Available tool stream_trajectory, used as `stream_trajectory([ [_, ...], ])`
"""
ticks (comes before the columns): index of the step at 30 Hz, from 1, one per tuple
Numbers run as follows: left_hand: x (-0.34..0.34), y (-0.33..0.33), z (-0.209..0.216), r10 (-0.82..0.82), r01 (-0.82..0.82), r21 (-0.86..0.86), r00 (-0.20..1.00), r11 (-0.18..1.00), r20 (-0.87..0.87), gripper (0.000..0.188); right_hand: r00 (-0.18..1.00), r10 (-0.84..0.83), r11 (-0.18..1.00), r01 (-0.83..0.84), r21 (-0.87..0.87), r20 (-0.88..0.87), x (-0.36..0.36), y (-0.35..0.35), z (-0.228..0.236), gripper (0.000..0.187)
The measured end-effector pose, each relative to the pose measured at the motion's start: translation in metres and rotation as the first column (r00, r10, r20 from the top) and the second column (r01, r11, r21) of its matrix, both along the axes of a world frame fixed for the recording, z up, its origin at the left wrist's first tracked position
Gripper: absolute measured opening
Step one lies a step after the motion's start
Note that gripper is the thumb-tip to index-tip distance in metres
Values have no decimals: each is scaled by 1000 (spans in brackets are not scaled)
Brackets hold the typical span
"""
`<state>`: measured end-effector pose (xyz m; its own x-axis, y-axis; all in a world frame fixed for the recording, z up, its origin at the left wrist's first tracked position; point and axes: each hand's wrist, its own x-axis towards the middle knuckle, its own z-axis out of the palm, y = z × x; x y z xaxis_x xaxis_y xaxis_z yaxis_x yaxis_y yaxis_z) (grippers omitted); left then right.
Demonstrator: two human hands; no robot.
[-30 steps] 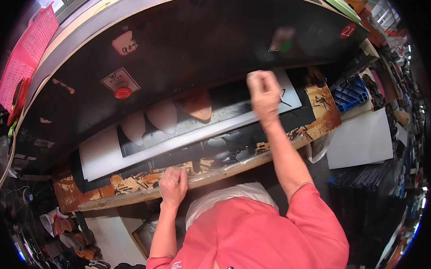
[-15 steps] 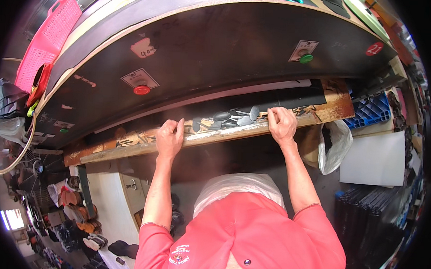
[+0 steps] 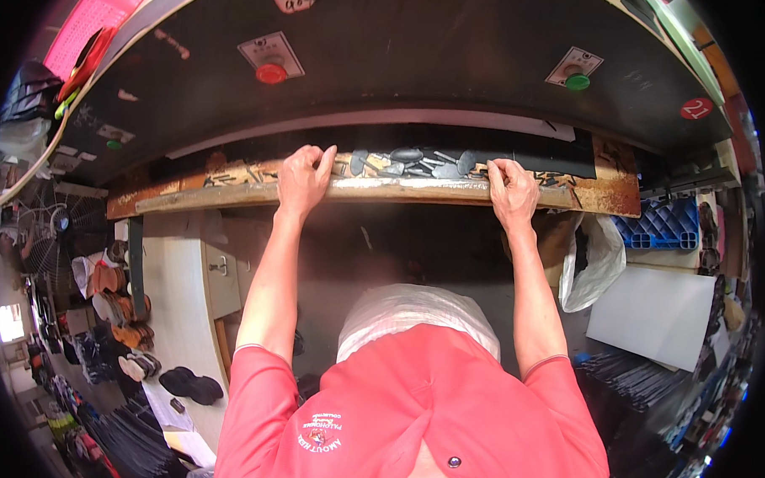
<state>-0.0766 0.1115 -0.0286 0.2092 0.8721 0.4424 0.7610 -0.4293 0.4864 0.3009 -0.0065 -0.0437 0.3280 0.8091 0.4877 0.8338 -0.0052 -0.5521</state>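
Observation:
My left hand [image 3: 304,182] is over the wooden ledge [image 3: 384,188], fingers curled and thumb pointing up beside the near edge of a black sheet [image 3: 453,142]. Farther right, my right hand [image 3: 513,194] has its fingertips pinched together at the same edge. Both hands are closed; whether they grip the sheet or something small between the fingers is hidden. Between them lies a scatter of dark offcuts [image 3: 406,155], some rounded, some thin strips. The sheet extends back into the gap below a dark machine panel [image 3: 423,55].
A red button [image 3: 271,72] and a green button [image 3: 577,81] sit on the panel. Under the ledge's right end hang a white bag [image 3: 592,267] and, beyond it, a blue plastic crate [image 3: 665,224]. A pale cabinet [image 3: 175,274] stands at left, near shoe soles [image 3: 190,386].
The view has tilted, so the ledge, the panel and both hands appear shifted. Along the ledge, both hands keep about the same places and remain closed.

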Motion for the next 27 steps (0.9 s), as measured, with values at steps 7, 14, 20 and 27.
stream_trajectory([
  [7, 17, -18, 3, 39, -40, -71, 999, 997, -12, 44, 996, 44, 997, -49, -61, -83, 17, -20, 16, 13],
  [14, 27, -71, 19, 33, -31, -44, 999, 999, 41, 37, 994, 49, 991, -61, -117, -102, 32, -67, 31, 12],
  [20, 7, -154, 3, 19, -16, -128, 1000, 992, 23, 30, 783, -266, 912, 16, -410, -562, -1, -120, 30, 12],
  [27, 11, -170, 23, -139, 213, -116, 880, 970, 454, 13, 925, 235, 959, -270, -83, -299, -73, -26, 55, 59],
])
